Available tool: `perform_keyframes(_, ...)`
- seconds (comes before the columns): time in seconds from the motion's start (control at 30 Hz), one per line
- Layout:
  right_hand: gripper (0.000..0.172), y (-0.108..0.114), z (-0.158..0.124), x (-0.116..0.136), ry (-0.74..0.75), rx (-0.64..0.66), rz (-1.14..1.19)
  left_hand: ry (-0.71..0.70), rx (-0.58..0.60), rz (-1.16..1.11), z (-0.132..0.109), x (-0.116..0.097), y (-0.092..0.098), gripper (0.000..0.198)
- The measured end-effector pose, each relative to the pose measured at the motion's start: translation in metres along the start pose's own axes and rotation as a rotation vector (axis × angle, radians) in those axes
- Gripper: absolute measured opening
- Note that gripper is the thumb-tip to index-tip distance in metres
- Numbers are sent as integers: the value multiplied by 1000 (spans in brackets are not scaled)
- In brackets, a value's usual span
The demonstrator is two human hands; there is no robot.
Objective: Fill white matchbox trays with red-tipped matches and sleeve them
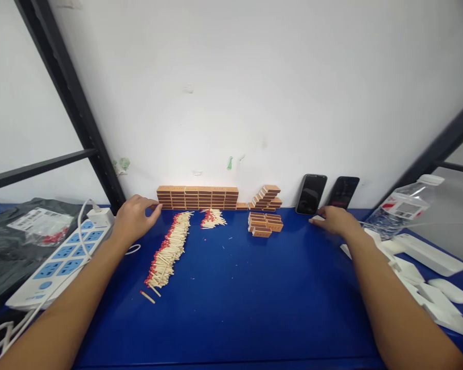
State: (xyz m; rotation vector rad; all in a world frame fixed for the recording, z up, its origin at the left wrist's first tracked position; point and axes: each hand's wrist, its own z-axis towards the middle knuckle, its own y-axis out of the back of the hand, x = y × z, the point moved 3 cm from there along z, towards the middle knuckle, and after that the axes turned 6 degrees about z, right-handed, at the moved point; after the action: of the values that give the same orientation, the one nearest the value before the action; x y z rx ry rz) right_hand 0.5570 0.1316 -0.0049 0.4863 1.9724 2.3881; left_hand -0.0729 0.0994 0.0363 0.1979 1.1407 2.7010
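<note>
Stacked matchboxes form a low wall (197,198) against the white wall. My left hand (136,215) is at its left end, thumb and fingertips close together by the end boxes; whether they grip anything is unclear. My right hand (337,220) is in front of two phones, its fingers on a small white object (317,219). A long row of red-tipped matches (170,252) and a smaller match pile (213,218) lie on the blue table (239,308). Right of the wall stand a slanted matchbox stack (265,198) and a lower group (265,224).
Two dark phones (312,194) lean on the wall. At the right are a plastic bottle (403,205) and white blocks (432,254). At the left are a power strip (57,264) with white cables and a dark plastic bag (7,252). Black metal posts flank the table.
</note>
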Motion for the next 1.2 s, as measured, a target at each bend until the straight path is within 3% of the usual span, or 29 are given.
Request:
perform_keyframes(0.33,25,6,-12,8,54,122,171,-33,-49,-49,-2,-3,1,34)
perform_keyframes(0.47,32,32,-24,29,142,50,249,-60,-84,-95,0,-12,11,35)
perform_keyframes(0.57,60,54,-52,80,292,-66,444,-122,-82,-159,0,-35,22,32)
perform_keyframes(0.63,68,53,-83,134,442,-4,657,-186,-57,-221,-4,-59,30,30)
perform_keyframes(0.73,55,25,-138,216,625,227,703,-288,95,-461,-15,-100,36,29)
perform_keyframes(0.83,47,-7,-170,267,777,374,656,-384,336,-481,-28,-129,36,33)
perform_keyframes(0.93,45,-22,-163,279,788,481,692,-375,455,-441,-33,-137,33,44)
perform_keyframes(1.03,33,-24,-131,278,724,475,735,-379,486,-404,-33,-133,29,44)
perform_keyframes(1.1,22,-26,-108,279,670,317,633,-382,517,-392,-33,-130,25,53)
perform_keyframes(1.2,27,-38,-87,289,661,135,296,-403,574,-388,-34,-129,22,61)
